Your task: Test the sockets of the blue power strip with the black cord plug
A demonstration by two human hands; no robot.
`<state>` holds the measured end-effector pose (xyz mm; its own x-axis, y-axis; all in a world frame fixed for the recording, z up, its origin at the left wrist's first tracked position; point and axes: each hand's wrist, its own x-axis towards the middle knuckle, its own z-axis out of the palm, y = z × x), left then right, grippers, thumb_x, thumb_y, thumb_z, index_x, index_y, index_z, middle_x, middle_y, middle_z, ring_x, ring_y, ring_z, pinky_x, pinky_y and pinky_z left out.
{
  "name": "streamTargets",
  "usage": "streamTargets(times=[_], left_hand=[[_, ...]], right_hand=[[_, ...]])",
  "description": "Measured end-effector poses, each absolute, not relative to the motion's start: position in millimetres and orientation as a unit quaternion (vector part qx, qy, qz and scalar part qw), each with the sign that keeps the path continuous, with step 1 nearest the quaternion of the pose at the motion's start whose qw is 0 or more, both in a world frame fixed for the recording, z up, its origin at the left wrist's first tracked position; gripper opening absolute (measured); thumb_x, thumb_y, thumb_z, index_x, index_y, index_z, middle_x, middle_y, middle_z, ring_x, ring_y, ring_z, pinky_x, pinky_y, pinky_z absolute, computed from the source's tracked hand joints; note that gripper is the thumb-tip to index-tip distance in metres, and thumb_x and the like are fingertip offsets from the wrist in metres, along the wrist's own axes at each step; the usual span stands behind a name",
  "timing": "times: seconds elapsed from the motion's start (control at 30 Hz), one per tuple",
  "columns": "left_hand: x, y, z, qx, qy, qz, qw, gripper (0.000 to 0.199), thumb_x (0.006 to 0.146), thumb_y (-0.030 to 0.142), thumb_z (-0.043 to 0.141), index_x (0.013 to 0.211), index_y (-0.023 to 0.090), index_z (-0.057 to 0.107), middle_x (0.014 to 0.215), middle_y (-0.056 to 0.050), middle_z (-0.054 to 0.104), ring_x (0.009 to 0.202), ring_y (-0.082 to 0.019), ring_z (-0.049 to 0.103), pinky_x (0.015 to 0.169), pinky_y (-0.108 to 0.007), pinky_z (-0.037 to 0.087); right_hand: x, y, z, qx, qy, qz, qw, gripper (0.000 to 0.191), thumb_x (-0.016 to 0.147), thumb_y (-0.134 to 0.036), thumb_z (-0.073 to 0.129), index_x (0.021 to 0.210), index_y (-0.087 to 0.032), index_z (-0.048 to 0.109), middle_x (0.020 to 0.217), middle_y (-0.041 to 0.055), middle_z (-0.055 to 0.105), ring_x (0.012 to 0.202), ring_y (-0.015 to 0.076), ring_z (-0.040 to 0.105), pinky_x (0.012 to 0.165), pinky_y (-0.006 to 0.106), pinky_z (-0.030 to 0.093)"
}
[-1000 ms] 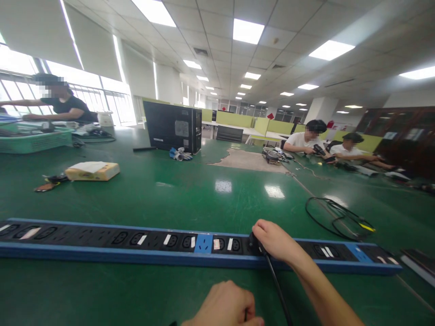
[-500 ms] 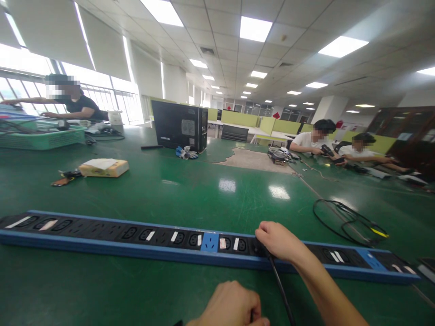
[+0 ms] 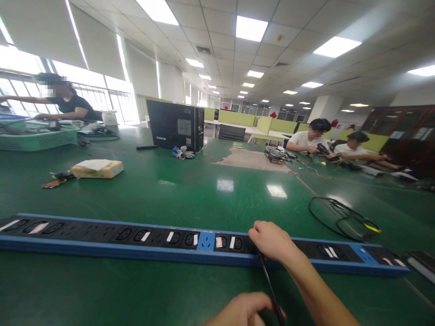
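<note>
Left hand shifts to the cord as right hand stays at the strip

Half a second ago the left hand [image 3: 244,310] was a loose fist beside the cord [image 3: 268,277]; now it has moved right and reaches the cord at the lower edge of the view. The right hand [image 3: 273,240] has kept its place over the strip [image 3: 204,248].

The right forearm rises from the lower right, slanting up and left, with the wrist bent so that the knuckles face up and the fingers curl down over the strip's black face. These fingers are pressed together around the plug, which is mostly hidden under them. The left hand comes in low, back upward, one finger bent across behind the cord. Its thumb is partly cut off, so I cannot tell whether it pinches the cord.

The strip is long and narrow, with smooth blue sides, a dark face of sockets, pale stickers and two blue socket blocks. The cord is black, round and smooth. The table [image 3: 163,290] is glossy green and scratched, reflecting the ceiling lights.

The plug sits within the right grip, at the strip's face, right of the middle blue block. From it the cord runs down, slanting slightly right, to the left hand's fingers.
</note>
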<state>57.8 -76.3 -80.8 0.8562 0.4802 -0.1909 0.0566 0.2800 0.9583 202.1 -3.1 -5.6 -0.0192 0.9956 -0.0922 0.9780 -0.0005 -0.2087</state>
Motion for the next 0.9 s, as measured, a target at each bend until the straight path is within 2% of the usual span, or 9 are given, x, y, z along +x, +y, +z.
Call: streamTargets(times=[0.17, 0.33, 0.43, 0.5, 0.57, 0.63, 0.7, 0.8, 0.9], left_hand=[[70, -79, -90, 0.475, 0.209, 0.194, 0.832, 0.056, 0.062, 0.069, 0.068, 0.072, 0.013, 0.066, 0.067, 0.0, 0.051, 0.058, -0.006, 0.041, 0.058, -0.021, 0.028], [72, -75, -95, 0.476, 0.262, 0.171, 0.822, 0.062, 0.052, 0.073, 0.069, 0.068, 0.013, 0.064, 0.061, 0.002, 0.05, 0.05, -0.005, 0.038, 0.054, -0.022, 0.025], [68, -75, -87, 0.519, 0.29, 0.159, 0.788, 0.06, 0.056, 0.074, 0.063, 0.063, 0.014, 0.06, 0.054, 0.003, 0.046, 0.046, -0.005, 0.033, 0.049, -0.023, 0.02], [62, -74, -75, 0.592, 0.352, 0.189, 0.7, 0.052, 0.067, 0.067, 0.058, 0.061, 0.016, 0.057, 0.049, 0.005, 0.04, 0.044, -0.007, 0.029, 0.048, -0.025, 0.018], [51, -71, -59, 0.688, 0.423, 0.249, 0.534, 0.037, 0.078, 0.051, 0.055, 0.065, 0.017, 0.059, 0.049, 0.004, 0.042, 0.047, -0.009, 0.033, 0.049, -0.026, 0.021], [36, -64, -44, 0.765, 0.453, 0.303, 0.342, 0.024, 0.083, 0.038, 0.053, 0.073, 0.019, 0.064, 0.061, 0.0, 0.054, 0.058, -0.013, 0.046, 0.057, -0.028, 0.031], [23, -53, -36, 0.799, 0.451, 0.336, 0.213, 0.021, 0.085, 0.034, 0.051, 0.084, 0.02, 0.067, 0.081, -0.006, 0.064, 0.078, -0.02, 0.056, 0.072, -0.032, 0.04], [10, -36, -41, 0.819, 0.458, 0.326, 0.112, 0.032, 0.087, 0.036, 0.05, 0.112, 0.021, 0.063, 0.113, -0.01, 0.065, 0.108, -0.026, 0.054, 0.095, -0.04, 0.039], [7, -27, -56, 0.843, 0.466, 0.266, 0.046, 0.04, 0.088, 0.039, 0.049, 0.125, 0.025, 0.057, 0.128, -0.008, 0.06, 0.119, -0.028, 0.05, 0.104, -0.048, 0.032]], right_hand=[[191, -11, -4, -0.715, -0.697, 0.048, 0.019, 0.034, 0.084, -0.032, 0.037, 0.087, -0.017, 0.067, 0.087, 0.0162, 0.072, 0.08, 0.0303, 0.067, 0.062, 0.034, 0.038], [187, -15, -3, -0.715, -0.698, 0.017, 0.013, 0.035, 0.083, -0.03, 0.035, 0.089, -0.016, 0.067, 0.086, 0.0161, 0.072, 0.079, 0.0301, 0.068, 0.063, 0.036, 0.042], [187, -15, -4, -0.711, -0.703, 0.015, 0.016, 0.035, 0.084, -0.029, 0.034, 0.089, -0.017, 0.067, 0.085, 0.0157, 0.072, 0.078, 0.0289, 0.068, 0.063, 0.036, 0.043], [188, -14, -5, -0.709, -0.705, 0.015, 0.019, 0.035, 0.083, -0.029, 0.034, 0.089, -0.017, 0.066, 0.086, 0.0157, 0.073, 0.079, 0.0293, 0.068, 0.063, 0.036, 0.043], [189, -13, -6, -0.706, -0.707, 0.016, 0.02, 0.035, 0.084, -0.029, 0.034, 0.089, -0.016, 0.067, 0.086, 0.0158, 0.073, 0.079, 0.0299, 0.069, 0.063, 0.036, 0.044], [189, -13, -6, -0.705, -0.709, 0.018, 0.02, 0.035, 0.084, -0.029, 0.034, 0.089, -0.016, 0.067, 0.087, 0.016, 0.073, 0.08, 0.0299, 0.069, 0.064, 0.037, 0.044], [188, -13, -6, -0.704, -0.71, 0.019, 0.02, 0.035, 0.084, -0.029, 0.034, 0.09, -0.016, 0.067, 0.088, 0.016, 0.073, 0.081, 0.0297, 0.069, 0.065, 0.037, 0.045], [189, -13, -6, -0.702, -0.711, 0.022, 0.023, 0.036, 0.085, -0.03, 0.034, 0.09, -0.016, 0.067, 0.088, 0.0157, 0.072, 0.082, 0.0301, 0.069, 0.066, 0.038, 0.045], [190, -15, -3, -0.701, -0.712, 0.03, 0.023, 0.036, 0.084, -0.034, 0.035, 0.089, -0.017, 0.067, 0.089, 0.0144, 0.072, 0.084, 0.0306, 0.068, 0.068, 0.038, 0.046]])
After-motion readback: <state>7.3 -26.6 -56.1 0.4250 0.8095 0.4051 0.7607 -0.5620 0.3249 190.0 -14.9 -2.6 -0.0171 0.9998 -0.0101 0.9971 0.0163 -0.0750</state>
